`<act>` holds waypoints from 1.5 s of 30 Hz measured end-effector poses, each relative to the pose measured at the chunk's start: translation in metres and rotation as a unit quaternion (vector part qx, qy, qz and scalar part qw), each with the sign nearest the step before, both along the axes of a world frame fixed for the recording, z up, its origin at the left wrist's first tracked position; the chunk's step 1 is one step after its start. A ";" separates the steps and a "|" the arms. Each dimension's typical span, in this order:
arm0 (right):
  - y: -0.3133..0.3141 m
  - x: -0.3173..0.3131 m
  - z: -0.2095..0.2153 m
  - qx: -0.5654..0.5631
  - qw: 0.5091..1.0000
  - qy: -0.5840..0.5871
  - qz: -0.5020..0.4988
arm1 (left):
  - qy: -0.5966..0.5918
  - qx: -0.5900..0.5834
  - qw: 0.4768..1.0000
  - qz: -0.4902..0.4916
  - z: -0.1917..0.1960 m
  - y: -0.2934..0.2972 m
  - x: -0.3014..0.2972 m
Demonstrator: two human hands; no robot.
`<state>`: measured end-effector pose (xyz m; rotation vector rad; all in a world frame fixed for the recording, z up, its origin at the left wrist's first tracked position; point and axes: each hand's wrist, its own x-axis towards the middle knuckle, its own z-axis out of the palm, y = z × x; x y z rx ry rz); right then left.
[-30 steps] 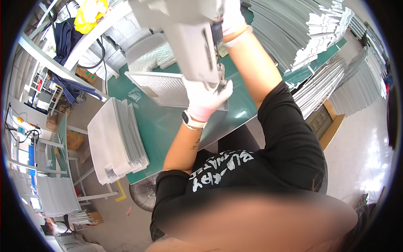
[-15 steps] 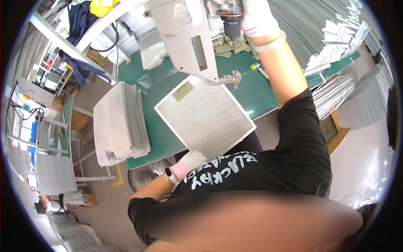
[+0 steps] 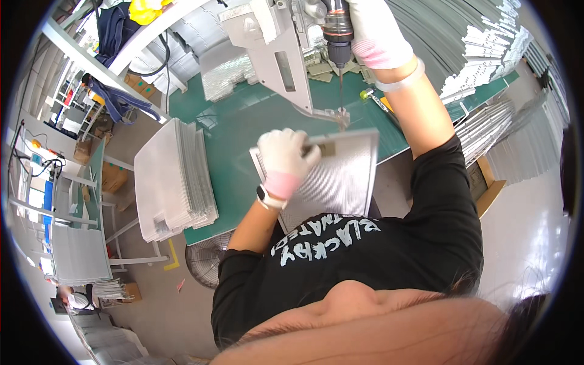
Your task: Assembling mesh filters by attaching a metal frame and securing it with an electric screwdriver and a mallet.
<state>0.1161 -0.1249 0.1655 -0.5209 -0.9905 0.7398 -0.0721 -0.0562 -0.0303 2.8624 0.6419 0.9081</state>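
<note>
My gloved right hand (image 3: 378, 39) is up at the black electric screwdriver (image 3: 338, 27), fingers wrapped round its body and partly cut off by the top edge. The screwdriver's long bit points down to a small clear guide (image 3: 344, 119) at the end of the pale machine arm (image 3: 283, 58). Below it, a white-framed mesh panel (image 3: 337, 182) leans against my front, overhanging the green bench. My gloved left hand (image 3: 283, 155) grips the panel near its far edge, fingers curled beside a small greyish-green plate (image 3: 326, 149). That hand is slightly blurred and covers the panel's corner.
A stack of similar panels (image 3: 173, 179) stands at the left on the green bench (image 3: 234, 140). Behind the machine lie small plates (image 3: 319, 70) and a green-tipped tool (image 3: 378, 103). Long grey strips (image 3: 438, 36) fill the far right. A floor fan (image 3: 204, 261) stands beneath the bench.
My left hand has moved from the panel's near edge up to its far side. The panel has turned and shifted right, toward me. My right hand and the screwdriver have come slightly lower.
</note>
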 end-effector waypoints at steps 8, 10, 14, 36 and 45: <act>-0.019 -0.009 -0.038 0.093 0.994 -0.003 0.065 | 0.004 0.037 0.996 -0.085 -0.010 -0.064 -0.024; -0.026 -0.022 -0.054 -0.031 0.998 0.053 -0.008 | 0.018 0.016 0.997 -0.079 -0.010 -0.064 -0.026; -0.012 0.000 -0.091 0.187 0.972 -0.119 0.076 | 0.025 -0.022 0.995 -0.092 -0.004 -0.065 -0.027; -0.035 -0.043 -0.137 0.041 0.988 0.092 0.114 | -0.058 -0.096 0.978 -0.177 -0.022 -0.065 -0.031; -0.019 -0.036 -0.106 -0.035 0.980 0.022 0.195 | -0.059 -0.086 0.979 -0.174 -0.018 -0.068 -0.030</act>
